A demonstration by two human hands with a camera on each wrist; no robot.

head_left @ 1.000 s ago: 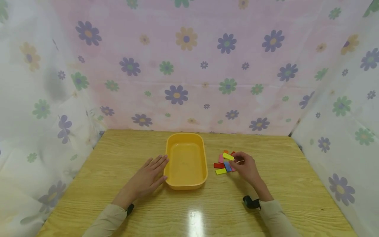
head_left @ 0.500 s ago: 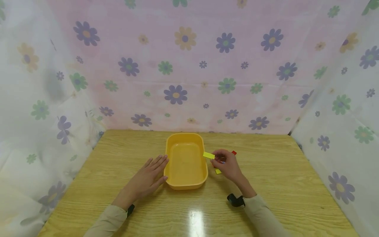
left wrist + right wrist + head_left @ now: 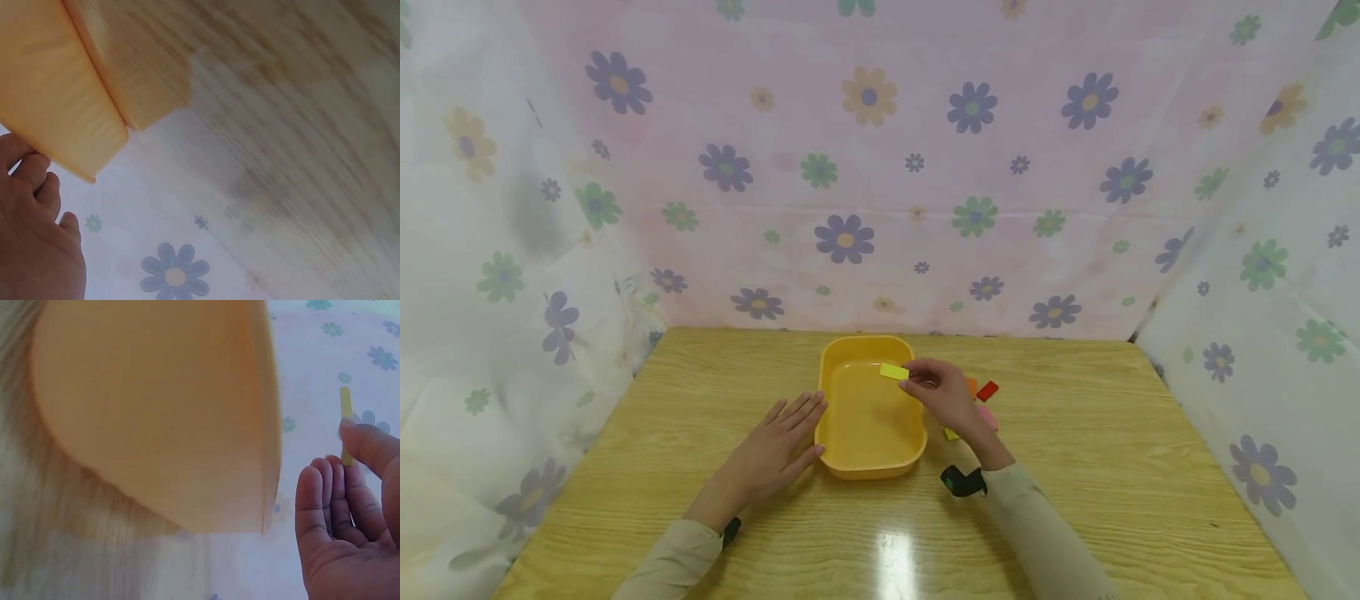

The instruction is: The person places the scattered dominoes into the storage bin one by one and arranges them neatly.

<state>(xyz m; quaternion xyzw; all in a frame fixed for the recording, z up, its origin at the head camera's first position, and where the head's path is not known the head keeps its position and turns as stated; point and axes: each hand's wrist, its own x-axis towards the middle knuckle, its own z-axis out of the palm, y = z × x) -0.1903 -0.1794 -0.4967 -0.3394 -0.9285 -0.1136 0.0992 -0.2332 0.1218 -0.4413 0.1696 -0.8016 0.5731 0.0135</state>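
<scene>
My right hand (image 3: 946, 398) pinches a flat yellow block (image 3: 894, 372) between thumb and fingers, over the right side of a yellow-orange plastic basin (image 3: 868, 467). In the right wrist view the yellow block (image 3: 345, 400) stands edge-on in the pinch, above the level of the basin's rim. The left hand (image 3: 778, 446) lies with straight, spread fingers against the basin's left rim; the left wrist view shows those fingertips (image 3: 37, 162) right at the rim. Inside the basin only its bare floor shows.
Right of the basin, partly behind the right hand, lie several small blocks: a red block (image 3: 988, 391), an orange block (image 3: 972, 387), a pink block (image 3: 987, 417) and another yellow block (image 3: 951, 434). The wooden table (image 3: 1112, 450) meets a flowered curtain (image 3: 917, 208) at its back edge.
My right hand has carried the yellow block left from above the pile of blocks to over the basin. The left hand and the basin have stayed in place.
</scene>
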